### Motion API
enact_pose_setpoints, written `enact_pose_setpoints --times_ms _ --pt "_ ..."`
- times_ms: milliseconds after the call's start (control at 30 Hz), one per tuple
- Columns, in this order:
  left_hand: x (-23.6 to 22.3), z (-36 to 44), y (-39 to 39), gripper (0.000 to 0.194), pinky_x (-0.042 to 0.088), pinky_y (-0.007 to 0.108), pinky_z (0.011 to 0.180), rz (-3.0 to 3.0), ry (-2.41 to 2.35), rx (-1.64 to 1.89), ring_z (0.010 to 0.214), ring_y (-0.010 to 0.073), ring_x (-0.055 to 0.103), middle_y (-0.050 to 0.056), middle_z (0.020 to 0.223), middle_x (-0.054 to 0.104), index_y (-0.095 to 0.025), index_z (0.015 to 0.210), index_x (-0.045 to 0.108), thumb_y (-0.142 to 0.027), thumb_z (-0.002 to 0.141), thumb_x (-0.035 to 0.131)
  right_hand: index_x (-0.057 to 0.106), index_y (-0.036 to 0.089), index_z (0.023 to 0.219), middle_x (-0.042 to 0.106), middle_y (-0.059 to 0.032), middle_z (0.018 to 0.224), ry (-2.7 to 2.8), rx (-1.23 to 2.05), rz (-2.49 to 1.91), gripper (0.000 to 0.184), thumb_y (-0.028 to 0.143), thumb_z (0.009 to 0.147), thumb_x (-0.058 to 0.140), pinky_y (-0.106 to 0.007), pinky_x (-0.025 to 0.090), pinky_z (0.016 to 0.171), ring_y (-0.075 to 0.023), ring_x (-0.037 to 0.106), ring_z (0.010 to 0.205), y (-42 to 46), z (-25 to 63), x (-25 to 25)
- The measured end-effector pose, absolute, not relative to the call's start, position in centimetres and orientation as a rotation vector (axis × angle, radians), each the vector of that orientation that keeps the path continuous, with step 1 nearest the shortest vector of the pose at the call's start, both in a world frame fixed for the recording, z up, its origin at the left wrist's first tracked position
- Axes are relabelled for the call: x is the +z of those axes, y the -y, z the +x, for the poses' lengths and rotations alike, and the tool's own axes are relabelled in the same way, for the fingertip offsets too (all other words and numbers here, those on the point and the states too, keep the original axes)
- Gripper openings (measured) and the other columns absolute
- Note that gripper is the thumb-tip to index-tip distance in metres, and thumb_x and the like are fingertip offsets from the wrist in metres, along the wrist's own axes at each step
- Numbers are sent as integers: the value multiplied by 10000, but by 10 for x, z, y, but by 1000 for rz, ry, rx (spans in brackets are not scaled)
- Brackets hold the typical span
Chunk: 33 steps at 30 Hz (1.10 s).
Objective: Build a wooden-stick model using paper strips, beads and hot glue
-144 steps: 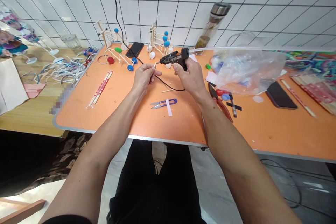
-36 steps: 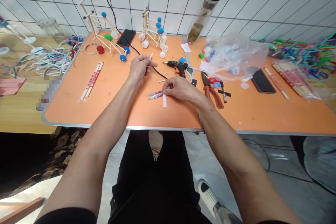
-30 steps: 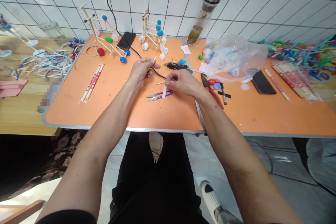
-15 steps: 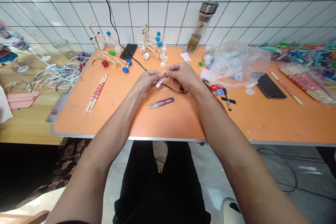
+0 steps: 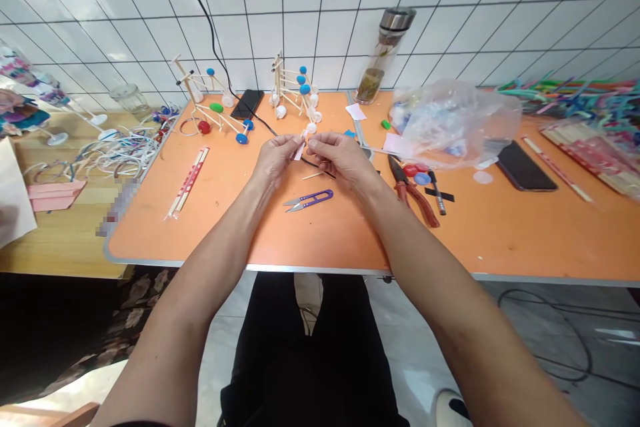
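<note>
Over the middle of the orange laminate desk [image 5: 150,233], our left hand [image 5: 274,157] and right hand [image 5: 340,157] curl nearly shut and almost meet, because the narrow pale pink paper strip [image 5: 299,152] and thin pale wooden stick [image 5: 303,136] are small enough to need fingertips. The left pinches both; the right closes beside them, though we cannot tell whether it has hold. Purple-handled steel thread snips [image 5: 309,200] lie just toward the desk's front edge, within easy reach.

Pink paper strip [image 5: 299,153], half hidden between the hands [image 5: 274,157] [image 5: 340,157]

Orange worktable [image 5: 225,233] — purple thread snips [image 5: 309,200], red-handled pliers [image 5: 413,191], paper-wrapped chopsticks [image 5: 187,182]
</note>
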State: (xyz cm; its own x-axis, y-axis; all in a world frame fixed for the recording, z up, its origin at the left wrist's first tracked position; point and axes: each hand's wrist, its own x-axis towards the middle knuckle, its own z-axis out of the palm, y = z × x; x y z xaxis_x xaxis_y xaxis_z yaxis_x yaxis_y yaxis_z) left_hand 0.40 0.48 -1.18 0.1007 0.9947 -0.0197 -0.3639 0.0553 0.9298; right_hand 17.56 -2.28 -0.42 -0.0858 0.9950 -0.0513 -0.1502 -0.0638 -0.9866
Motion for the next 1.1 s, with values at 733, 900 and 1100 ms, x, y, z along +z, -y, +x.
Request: enact_pose_setpoints --times_ms 733,900,1100 --pt "-7 6 2 277 461 185 607 912 -958 1235 577 57 557 -16 702 743 -186 799 777 -242 850 1044 732 224 829 633 8 779 1153 1141 -1275 176 192 956 850 -243 515 646 -133 591 715 27 169 6" --pt "-8 5 1 292 465 189 616 959 -957 1224 586 63 556 -7 717 761 -190 805 792 -277 824 1071 684 223 752 663 -14 736 1259 1093 -1322 288 225 973 869 -271 509 645 -141 594 677 24 177 7" --pt "-12 3 -1 257 512 215 702 1064 -913 1255 715 98 655 26 828 830 -189 783 861 -266 759 1105 701 228 738 614 9 636 1381 1176 -1359 223 249 852 891 -296 381 585 -145 507 614 27 181 3"
